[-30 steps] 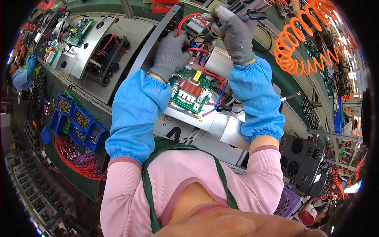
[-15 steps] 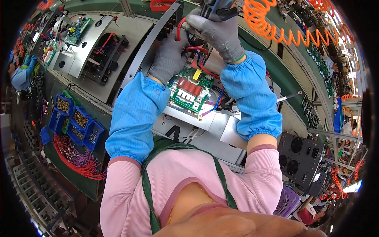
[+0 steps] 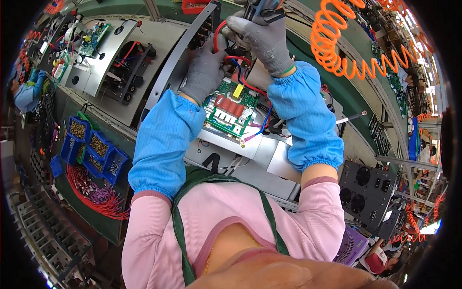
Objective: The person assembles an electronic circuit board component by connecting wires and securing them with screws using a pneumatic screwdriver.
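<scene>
My right hand [image 3: 263, 43], in a grey glove, is wrapped around a dark hand-held power tool [image 3: 262, 10] at the top edge of the view; the tool's tip is hidden. My left hand [image 3: 206, 70], gloved the same, has its fingers closed at a thick red cable [image 3: 217, 37] beside the metal side panel [image 3: 180, 53] of an open chassis. Just below the hands lies a green circuit board [image 3: 231, 110] with red cylindrical parts and a yellow component. Red and blue wires loop over the board's right side, and a blue wire [image 3: 265, 123] ends in a ring terminal.
An orange coiled hose [image 3: 332, 48] hangs at the upper right. Left stands another open chassis [image 3: 103, 58] with boards. Blue bins [image 3: 113, 166] of screws and a bundle of red wires [image 3: 91, 202] sit at lower left. A black fan unit [image 3: 365, 192] stands at right.
My right hand and the tool have shifted slightly left. The orange hose has swung right. My left hand stays at the red cable, with only a small shift.
</scene>
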Motion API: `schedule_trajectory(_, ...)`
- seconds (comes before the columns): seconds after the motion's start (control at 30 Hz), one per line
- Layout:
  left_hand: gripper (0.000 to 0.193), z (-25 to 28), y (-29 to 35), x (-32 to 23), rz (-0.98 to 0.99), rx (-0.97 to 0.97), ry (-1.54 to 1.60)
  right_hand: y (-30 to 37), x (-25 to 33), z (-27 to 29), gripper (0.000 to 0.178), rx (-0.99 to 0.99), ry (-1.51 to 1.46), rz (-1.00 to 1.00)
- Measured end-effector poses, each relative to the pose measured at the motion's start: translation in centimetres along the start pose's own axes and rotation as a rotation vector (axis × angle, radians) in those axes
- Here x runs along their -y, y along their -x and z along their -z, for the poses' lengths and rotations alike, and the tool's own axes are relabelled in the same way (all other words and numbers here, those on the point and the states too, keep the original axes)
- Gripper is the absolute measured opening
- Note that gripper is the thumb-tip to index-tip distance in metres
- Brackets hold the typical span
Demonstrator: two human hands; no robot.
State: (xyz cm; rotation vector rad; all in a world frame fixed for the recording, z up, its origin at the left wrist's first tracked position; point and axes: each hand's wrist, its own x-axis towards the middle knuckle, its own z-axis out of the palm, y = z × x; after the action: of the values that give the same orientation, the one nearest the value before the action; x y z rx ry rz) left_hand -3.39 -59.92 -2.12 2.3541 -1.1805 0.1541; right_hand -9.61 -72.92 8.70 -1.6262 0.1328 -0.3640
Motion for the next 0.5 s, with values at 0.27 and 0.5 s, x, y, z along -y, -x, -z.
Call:
schedule_trajectory(0.27,0.025,0.0,-0.2,-0.3,0.003,0.011,-0.034,0.3,0.3,-0.9,0.036,-0.015,-0.114,0.161)
schedule_trajectory(0.5,0.028,-0.4,-0.1,-0.2,-0.015,-0.024,-0.016,0.2,0.8,-0.7,0.042,0.072,-0.129,0.093)
